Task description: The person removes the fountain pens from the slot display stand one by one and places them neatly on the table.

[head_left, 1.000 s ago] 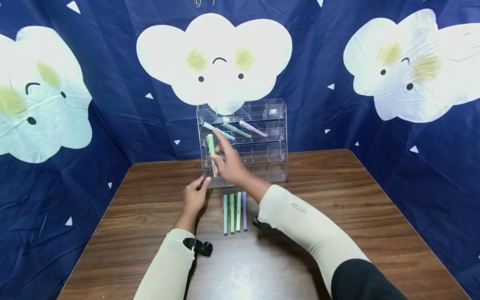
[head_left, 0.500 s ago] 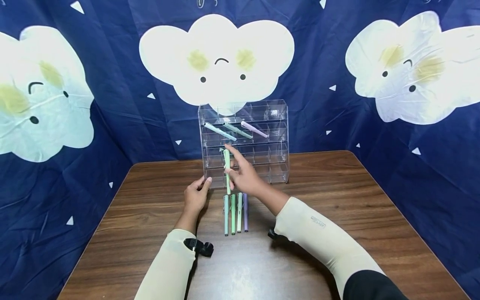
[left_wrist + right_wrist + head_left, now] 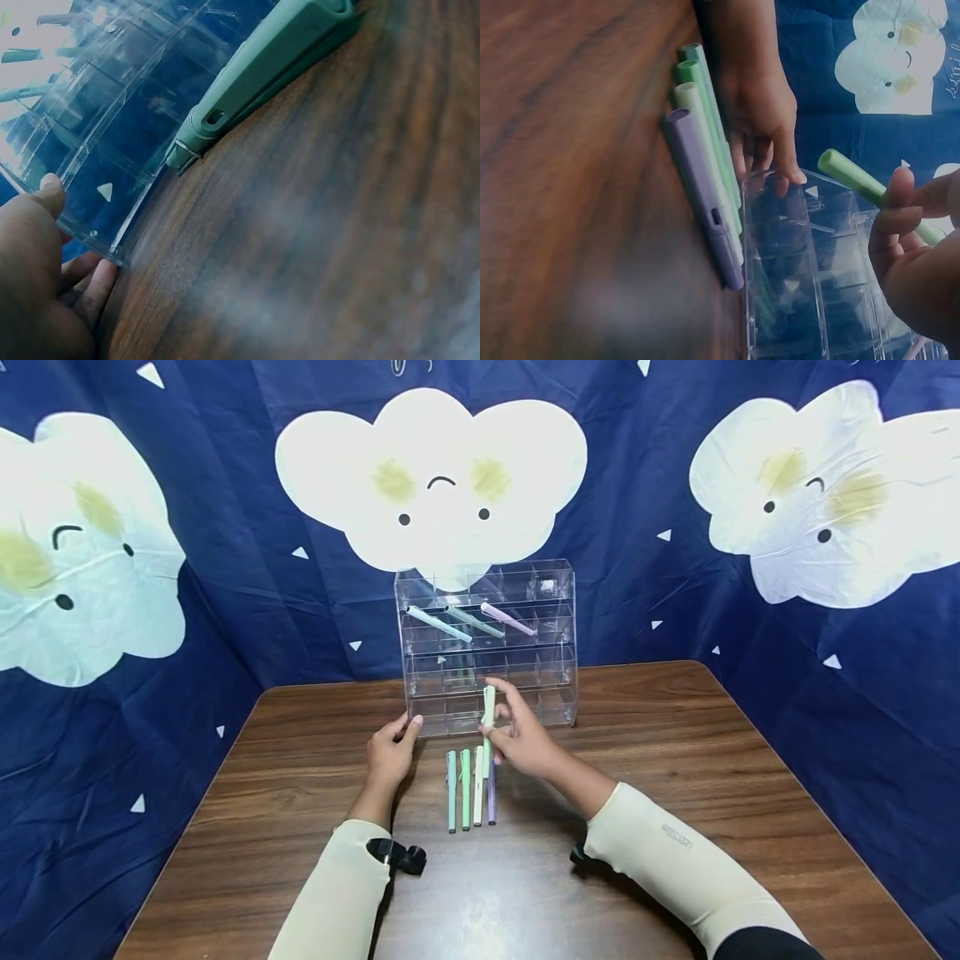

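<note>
Plainly upright, or nearly so, the light green pen stands on its long axis in the right hand, clip end up and other end down toward the desk; thumb and fingers pinch it, the index finger stretched up toward its top. It hangs before the lower front of the clear holder; its lower end overlaps the row of pens in the head view, but the right wrist view shows it apart from them. Four pens make that row: blue pen, green pen, white pen and purple pen, side by side, clip ends away from the person. The left hand grips the holder's lower left corner between thumb and fingers. Three more, a pale blue pen, a teal pen and a pink pen, slant in the second of four tiers, upper ends to the left, making eight pens altogether. A grey mark on the right of two cream sleeves is too small to read. Three clouds decorate the blue backdrop; its lettering is cut off at the top.
</note>
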`<move>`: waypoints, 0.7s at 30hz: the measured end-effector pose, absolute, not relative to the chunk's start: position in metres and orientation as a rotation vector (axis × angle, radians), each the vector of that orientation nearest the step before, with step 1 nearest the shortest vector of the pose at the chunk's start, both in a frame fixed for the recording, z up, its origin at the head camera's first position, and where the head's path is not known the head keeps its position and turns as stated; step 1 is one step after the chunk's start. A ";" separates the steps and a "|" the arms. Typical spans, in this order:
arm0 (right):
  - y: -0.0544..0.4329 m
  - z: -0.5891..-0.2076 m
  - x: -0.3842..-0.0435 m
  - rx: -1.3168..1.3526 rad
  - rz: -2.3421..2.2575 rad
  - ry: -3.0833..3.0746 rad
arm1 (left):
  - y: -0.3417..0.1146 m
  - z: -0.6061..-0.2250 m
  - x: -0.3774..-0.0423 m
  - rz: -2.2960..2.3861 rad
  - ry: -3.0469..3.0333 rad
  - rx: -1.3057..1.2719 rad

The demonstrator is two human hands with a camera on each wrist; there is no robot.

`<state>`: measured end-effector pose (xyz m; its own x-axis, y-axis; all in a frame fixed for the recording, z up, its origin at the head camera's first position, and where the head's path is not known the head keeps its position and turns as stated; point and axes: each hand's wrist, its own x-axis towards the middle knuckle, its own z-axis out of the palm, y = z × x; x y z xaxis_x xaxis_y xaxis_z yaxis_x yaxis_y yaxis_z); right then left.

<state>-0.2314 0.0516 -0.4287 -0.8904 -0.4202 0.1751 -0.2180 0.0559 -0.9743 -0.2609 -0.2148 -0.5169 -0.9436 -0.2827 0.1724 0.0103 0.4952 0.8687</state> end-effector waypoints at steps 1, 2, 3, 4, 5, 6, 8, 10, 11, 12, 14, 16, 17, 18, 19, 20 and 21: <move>0.055 -0.430 -0.230 -0.649 -1.940 2.177 | -0.214 -0.517 -0.261 -1.427 -2.450 0.227; 0.057 -0.432 -0.229 -0.640 -1.928 2.192 | -0.214 -0.517 -0.261 -1.429 -2.446 0.226; 0.060 -0.433 -0.228 -0.629 -1.913 2.207 | -0.214 -0.518 -0.262 -1.431 -2.440 0.225; 0.063 -0.435 -0.227 -0.619 -1.897 2.223 | -0.214 -0.518 -0.262 -1.433 -2.434 0.222; 0.065 -0.436 -0.227 -0.609 -1.882 2.237 | -0.214 -0.518 -0.262 -1.433 -2.434 0.224; 0.067 -0.438 -0.227 -0.596 -1.870 2.245 | -0.214 -0.519 -0.262 -1.434 -2.432 0.224; 0.072 -0.442 -0.228 -0.578 -1.858 2.243 | -0.214 -0.519 -0.262 -1.435 -2.432 0.228; 0.076 -0.445 -0.230 -0.574 -1.856 2.229 | -0.214 -0.519 -0.262 -1.430 -2.438 0.232; 0.078 -0.447 -0.231 -0.572 -1.853 2.218 | -0.214 -0.519 -0.262 -1.429 -2.441 0.234; 0.080 -0.448 -0.232 -0.569 -1.848 2.208 | -0.214 -0.518 -0.262 -1.431 -2.440 0.235; 0.083 -0.451 -0.233 -0.562 -1.830 2.186 | -0.214 -0.518 -0.262 -1.433 -2.439 0.236; 0.085 -0.453 -0.234 -0.552 -1.804 2.163 | -0.214 -0.518 -0.262 -1.435 -2.441 0.239; 0.086 -0.454 -0.234 -0.544 -1.790 2.152 | -0.214 -0.518 -0.262 -1.435 -2.444 0.238; 0.087 -0.455 -0.234 -0.537 -1.778 2.142 | -0.215 -0.518 -0.262 -1.435 -2.446 0.238; 0.087 -0.457 -0.234 -0.535 -1.767 2.132 | -0.215 -0.518 -0.262 -1.436 -2.448 0.239; 0.088 -0.458 -0.234 -0.531 -1.755 2.125 | -0.215 -0.518 -0.262 -1.434 -2.451 0.241; 0.088 -0.460 -0.235 -0.530 -1.748 2.121 | -0.215 -0.518 -0.262 -1.435 -2.452 0.241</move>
